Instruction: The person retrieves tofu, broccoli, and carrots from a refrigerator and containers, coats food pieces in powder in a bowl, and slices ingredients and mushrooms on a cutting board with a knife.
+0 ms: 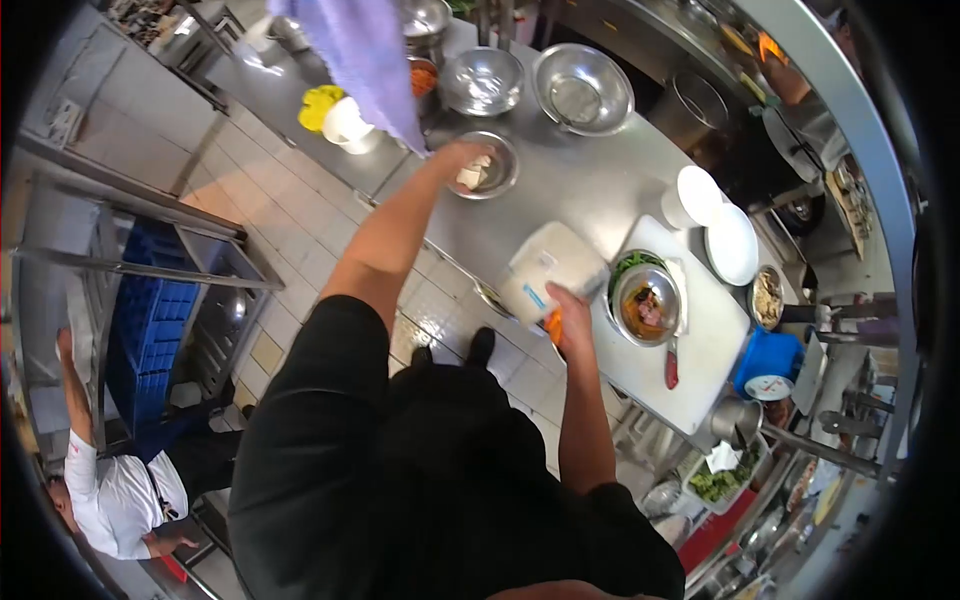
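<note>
My left hand [465, 158] reaches over the rim of a small steel bowl [508, 178], its fingers blurred above white chunks [472, 175] inside. What those fingers grip, if anything, does not show. My right hand [570, 318] grips the near edge of a pale plastic container [548, 258] with a blue mark, held at the counter's front edge. Something orange [553, 323] shows beside the fingers. Right of it, a steel bowl [632, 325] with pink and dark pieces in liquid rests on the white cutting board [715, 340], partly over green vegetables [628, 263]. A red-handled knife [671, 368] lies near it.
Steel bowls [583, 90] stand along the back of the steel counter [560, 180]. White bowls [730, 245] and a blue scale [770, 365] are at right. A purple cloth [360, 60] hangs above. Another person [120, 500] is at left, near blue crates [150, 320].
</note>
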Motion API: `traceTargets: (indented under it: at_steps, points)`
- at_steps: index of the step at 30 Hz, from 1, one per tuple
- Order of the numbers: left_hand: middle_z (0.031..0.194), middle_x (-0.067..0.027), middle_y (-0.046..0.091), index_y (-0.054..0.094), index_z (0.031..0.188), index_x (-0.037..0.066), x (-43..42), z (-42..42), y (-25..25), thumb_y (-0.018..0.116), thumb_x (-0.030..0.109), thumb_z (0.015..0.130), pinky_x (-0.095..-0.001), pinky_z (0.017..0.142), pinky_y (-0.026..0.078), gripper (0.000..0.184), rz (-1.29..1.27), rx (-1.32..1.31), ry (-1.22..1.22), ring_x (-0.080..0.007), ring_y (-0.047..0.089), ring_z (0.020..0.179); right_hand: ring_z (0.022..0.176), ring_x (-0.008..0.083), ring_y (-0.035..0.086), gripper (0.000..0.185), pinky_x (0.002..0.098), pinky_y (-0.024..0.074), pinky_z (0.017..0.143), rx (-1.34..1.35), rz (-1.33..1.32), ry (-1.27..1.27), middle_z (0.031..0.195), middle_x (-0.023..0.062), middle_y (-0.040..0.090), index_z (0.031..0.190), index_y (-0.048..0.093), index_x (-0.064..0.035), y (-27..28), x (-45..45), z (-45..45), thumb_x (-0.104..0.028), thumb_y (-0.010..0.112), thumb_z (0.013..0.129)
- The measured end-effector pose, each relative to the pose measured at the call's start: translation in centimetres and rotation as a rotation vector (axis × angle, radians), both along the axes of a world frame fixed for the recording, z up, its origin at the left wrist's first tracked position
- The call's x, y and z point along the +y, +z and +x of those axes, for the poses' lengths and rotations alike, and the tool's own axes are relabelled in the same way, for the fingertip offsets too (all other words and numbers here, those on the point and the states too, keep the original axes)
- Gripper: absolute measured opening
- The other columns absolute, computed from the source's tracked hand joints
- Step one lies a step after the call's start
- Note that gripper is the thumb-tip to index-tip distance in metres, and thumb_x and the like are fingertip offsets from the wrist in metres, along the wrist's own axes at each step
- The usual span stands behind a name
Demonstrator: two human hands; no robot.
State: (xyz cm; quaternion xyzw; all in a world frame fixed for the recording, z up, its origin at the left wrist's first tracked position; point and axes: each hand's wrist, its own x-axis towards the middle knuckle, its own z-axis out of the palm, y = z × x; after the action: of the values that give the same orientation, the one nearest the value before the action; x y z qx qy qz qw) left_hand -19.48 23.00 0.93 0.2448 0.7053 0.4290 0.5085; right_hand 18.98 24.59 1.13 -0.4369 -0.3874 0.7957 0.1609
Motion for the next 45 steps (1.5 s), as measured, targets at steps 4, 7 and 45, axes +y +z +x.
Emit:
traceTargets:
  at_steps: [4, 7, 45]
  points:
    - [0.109, -0.0129, 0.066, 0.063, 0.115, 0.010, 2.6, 1.4, 7.9, 0.071, 0.041, 0.077, -0.0402, 0.083, 0.055, 0.050, -0.580, 0.336, -0.114, -0.0267, 0.065, 0.102, 0.050, 0.0124, 0.056, 0.021, 0.0248, 0.0418, 0.043, -0.017, 0.032, -0.020, 0.072, 0.0068, 0.064, 0.088, 0.066, 0.0004, -1.2, 2.6, -1.5, -0.018, 0.071, 0.080]
    - [0.096, -0.0216, 0.067, 0.064, 0.109, 0.005, 0.1, -2.1, -0.8, 0.070, 0.037, 0.076, -0.0426, 0.083, 0.053, 0.046, -0.255, 1.028, -0.148, -0.0345, 0.065, 0.095, 0.049, 0.0137, 0.056, 0.021, 0.0259, 0.0417, 0.043, -0.014, 0.109, -0.155, 0.070, 0.0064, 0.064, 0.088, 0.065, 0.0011, -1.4, 2.8, -2.9, -0.018, 0.070, 0.081]
    - [0.087, -0.0224, 0.068, 0.067, 0.088, 0.003, -3.8, -3.1, -6.4, 0.065, 0.030, 0.071, -0.0477, 0.073, 0.052, 0.031, 0.013, 1.013, 0.139, -0.0395, 0.065, 0.085, 0.068, 0.0177, 0.052, 0.025, 0.0300, 0.0460, 0.054, 0.387, -0.488, -0.719, 0.080, 0.0071, 0.053, 0.098, 0.057, -0.0058, -0.3, -7.0, -9.0, -0.031, 0.056, 0.095]
